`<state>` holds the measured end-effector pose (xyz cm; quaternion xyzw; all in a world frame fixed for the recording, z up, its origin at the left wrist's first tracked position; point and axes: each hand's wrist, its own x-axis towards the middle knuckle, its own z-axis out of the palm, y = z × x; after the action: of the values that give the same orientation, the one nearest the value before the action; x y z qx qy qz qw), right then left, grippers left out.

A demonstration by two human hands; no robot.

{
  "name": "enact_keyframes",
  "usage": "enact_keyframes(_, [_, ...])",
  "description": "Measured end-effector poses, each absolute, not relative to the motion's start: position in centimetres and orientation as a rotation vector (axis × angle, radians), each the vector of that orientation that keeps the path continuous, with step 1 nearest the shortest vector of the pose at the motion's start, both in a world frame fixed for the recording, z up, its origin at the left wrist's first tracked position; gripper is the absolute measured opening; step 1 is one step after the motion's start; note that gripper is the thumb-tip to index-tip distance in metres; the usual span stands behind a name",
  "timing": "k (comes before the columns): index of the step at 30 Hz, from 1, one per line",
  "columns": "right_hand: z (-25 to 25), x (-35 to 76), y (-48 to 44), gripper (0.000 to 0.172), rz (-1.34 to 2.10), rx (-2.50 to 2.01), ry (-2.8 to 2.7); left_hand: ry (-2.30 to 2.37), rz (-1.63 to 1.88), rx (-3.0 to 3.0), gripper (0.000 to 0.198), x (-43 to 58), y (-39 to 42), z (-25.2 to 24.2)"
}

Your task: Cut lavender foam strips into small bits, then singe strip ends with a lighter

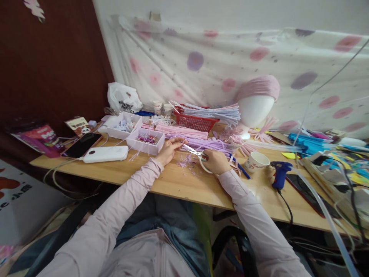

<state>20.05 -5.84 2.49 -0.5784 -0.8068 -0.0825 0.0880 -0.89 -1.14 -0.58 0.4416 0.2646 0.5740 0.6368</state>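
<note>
Watching remotely, I see my right grip wrapped around pale-handled metal scissors, my left grip pinching a tiny piece near fluffy lilac clippings.

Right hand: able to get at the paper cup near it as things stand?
Probably not as is: the right hand holds scissors. Otherwise the paper cup looks close, just past a blue stick.

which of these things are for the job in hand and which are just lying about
In use, judging by the hands:
- scissors, in the right hand
- purple pipe cleaners, beside the left hand
- purple clippings, between the hands

Apparently just lying about:
- white power bank
- phone beside it
- white plastic bag
</note>
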Motion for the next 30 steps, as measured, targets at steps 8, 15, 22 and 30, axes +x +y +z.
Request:
enact_keyframes(8, [2.59,19.9,-5.85,0.022,-0.331,-1.799,-2.357,0.88,1.489,1.164,0.018,-0.85,-0.67,-1.4])
enact_keyframes(15, [2.53,20.04,-5.83,0.022,-0.32,-1.782,-2.361,0.8,1.475,1.009,0.024,-0.89,-0.77,-0.96])
enact_keyframes(22, [2.41,20.26,-5.9,0.02,-0.316,-1.694,-2.371,0.726,1.439,0.971,0.026,-0.86,-0.95,-0.68])
enact_keyframes(30, [2.18,20.08,-5.81,0.025,-0.268,-1.578,-2.392,0.7,1.419,0.97,0.027,-0.82,-1.04,-0.72])
